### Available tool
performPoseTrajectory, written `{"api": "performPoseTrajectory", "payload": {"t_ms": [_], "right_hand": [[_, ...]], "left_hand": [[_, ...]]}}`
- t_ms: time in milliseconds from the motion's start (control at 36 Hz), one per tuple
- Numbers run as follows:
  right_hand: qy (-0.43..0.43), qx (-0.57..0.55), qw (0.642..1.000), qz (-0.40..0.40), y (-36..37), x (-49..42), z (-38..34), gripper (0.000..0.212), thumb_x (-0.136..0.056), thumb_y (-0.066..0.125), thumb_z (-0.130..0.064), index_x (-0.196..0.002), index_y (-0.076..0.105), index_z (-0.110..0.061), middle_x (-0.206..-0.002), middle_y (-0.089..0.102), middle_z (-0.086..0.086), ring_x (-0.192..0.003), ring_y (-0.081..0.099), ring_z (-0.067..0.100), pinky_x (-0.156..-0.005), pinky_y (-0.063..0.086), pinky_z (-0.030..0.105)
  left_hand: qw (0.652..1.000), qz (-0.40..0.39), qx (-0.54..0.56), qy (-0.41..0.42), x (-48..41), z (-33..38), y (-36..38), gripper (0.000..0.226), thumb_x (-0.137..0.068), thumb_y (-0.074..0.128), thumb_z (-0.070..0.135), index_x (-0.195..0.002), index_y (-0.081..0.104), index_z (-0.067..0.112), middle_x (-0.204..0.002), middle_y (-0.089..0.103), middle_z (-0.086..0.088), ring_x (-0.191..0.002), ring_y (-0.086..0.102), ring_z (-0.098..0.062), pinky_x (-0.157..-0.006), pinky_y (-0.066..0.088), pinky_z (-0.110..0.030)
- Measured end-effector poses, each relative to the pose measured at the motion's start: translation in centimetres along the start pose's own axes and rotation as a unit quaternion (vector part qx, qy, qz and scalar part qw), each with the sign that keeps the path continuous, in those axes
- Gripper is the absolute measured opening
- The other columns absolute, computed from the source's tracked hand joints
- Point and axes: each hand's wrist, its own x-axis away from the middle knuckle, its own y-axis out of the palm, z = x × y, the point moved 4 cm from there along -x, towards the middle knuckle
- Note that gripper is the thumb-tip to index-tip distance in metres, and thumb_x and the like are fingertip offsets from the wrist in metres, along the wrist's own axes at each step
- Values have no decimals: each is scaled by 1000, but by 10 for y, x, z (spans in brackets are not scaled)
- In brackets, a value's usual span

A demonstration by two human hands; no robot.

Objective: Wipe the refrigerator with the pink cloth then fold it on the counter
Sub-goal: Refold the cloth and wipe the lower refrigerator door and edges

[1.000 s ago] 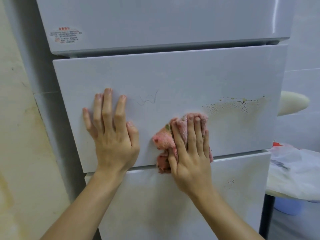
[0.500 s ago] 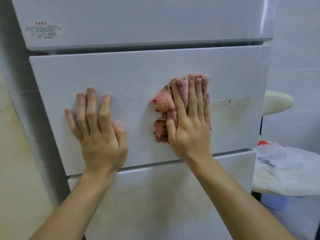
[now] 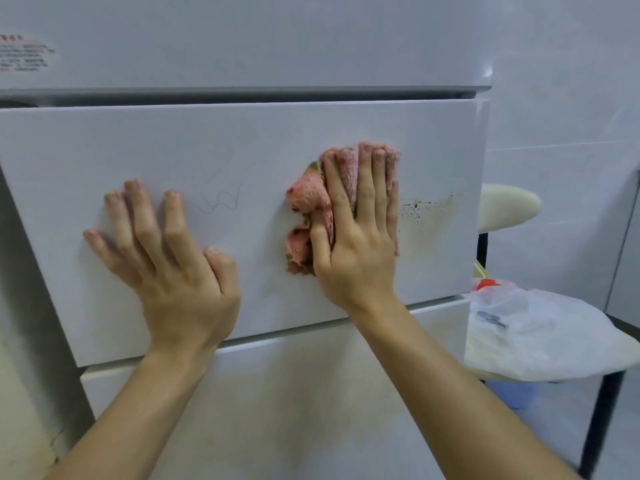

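The white refrigerator (image 3: pixel 263 143) fills the view, with its middle drawer front facing me. My right hand (image 3: pixel 360 230) presses the crumpled pink cloth (image 3: pixel 306 202) flat against that drawer front, fingers pointing up. Most of the cloth lies under the palm; its fluffy edges stick out on the left and above the fingertips. A speckled yellowish stain (image 3: pixel 427 211) marks the drawer just right of the cloth. My left hand (image 3: pixel 166 258) rests flat on the same drawer front farther left, fingers spread, holding nothing. A thin dark hair (image 3: pixel 221 200) lies on the surface between my hands.
To the right of the refrigerator stands a chair with a cream backrest (image 3: pixel 507 206) and black legs. A white plastic bag (image 3: pixel 540 334) lies on its seat. A light blue bucket (image 3: pixel 516 393) sits under it. A label with red print (image 3: pixel 24 53) is on the upper door.
My right hand has slid the cloth up and to the right across the drawer front, closer to the stain. The left hand stays pressed on the drawer; the view has shifted right.
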Motion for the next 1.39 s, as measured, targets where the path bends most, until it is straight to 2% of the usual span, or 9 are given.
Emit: {"api": "performPoseTrajectory", "payload": {"t_ms": [111, 250, 389, 583, 750, 861, 1028, 1194, 1389], "right_hand": [[-13, 7, 1000, 8, 0, -4, 5, 60, -101, 48, -23, -160, 40, -12, -169, 26, 23, -160, 17, 38, -132, 8, 50], [16, 8, 1000, 12, -2, 46, 17, 59, -100, 47, -22, -158, 42, -10, -168, 28, 24, -162, 13, 35, -131, 11, 52], [-5, -1, 1000, -30, -7, 74, 27, 58, -101, 48, -25, -157, 42, -10, -167, 26, 24, -161, 13, 39, -130, 14, 57], [-22, 3, 999, -49, -13, 51, 35, 59, -103, 46, -29, -160, 36, -17, -171, 23, 20, -163, 9, 32, -132, 11, 53], [29, 12, 999, -14, -14, 4, 41, 60, -104, 41, -32, -161, 39, -14, -172, 21, 20, -162, 11, 35, -132, 5, 52], [41, 16, 999, -3, -14, 35, 50, 58, -105, 41, -30, -160, 41, -13, -171, 24, 20, -162, 13, 36, -131, 12, 58], [37, 17, 998, -48, -16, 98, 65, 56, -111, 31, -36, -162, 31, -14, -171, 20, 22, -163, 6, 35, -131, 6, 54], [44, 7, 998, -40, -22, 47, 64, 58, -106, 38, -30, -163, 36, -18, -174, 14, 17, -163, -4, 23, -132, 2, 51], [51, 20, 998, -11, -24, 9, 71, 57, -107, 39, -28, -162, 37, -14, -173, 19, 17, -163, 8, 33, -132, 7, 55]], "left_hand": [[1000, -7, 4, 7, 1, -2, -1, 65, -91, 50, 9, -152, 37, -6, -165, 25, -35, -154, 19, -57, -121, 8, -78], [1000, -9, 10, 7, 3, 1, -1, 61, -96, 46, 11, -154, 34, -6, -164, 25, -35, -154, 20, -57, -119, 12, -80], [998, -25, 28, 57, 14, 30, 9, 67, -93, 52, 11, -156, 35, -5, -166, 27, -30, -155, 22, -52, -119, 11, -80], [998, -19, 9, 58, 17, 39, 14, 69, -91, 53, 13, -157, 38, -1, -167, 28, -28, -155, 23, -51, -122, 10, -76], [997, -23, 3, 67, 18, 37, 15, 67, -95, 51, 22, -158, 40, 2, -167, 28, -28, -155, 23, -51, -122, 10, -76], [997, -28, -1, 70, 19, 35, 15, 68, -95, 51, 25, -160, 39, 4, -167, 27, -28, -156, 22, -51, -122, 11, -76], [997, -21, -11, 73, 20, 35, 17, 67, -97, 52, 27, -160, 40, 6, -167, 28, -27, -155, 24, -51, -121, 13, -77], [997, -17, -15, 78, 19, 38, 17, 67, -96, 52, 28, -161, 41, 14, -168, 30, -23, -155, 24, -51, -121, 12, -77], [995, -16, -10, 101, 14, 47, 18, 64, -95, 55, 36, -157, 49, 24, -168, 36, -12, -157, 27, -44, -116, 8, -82]]}}
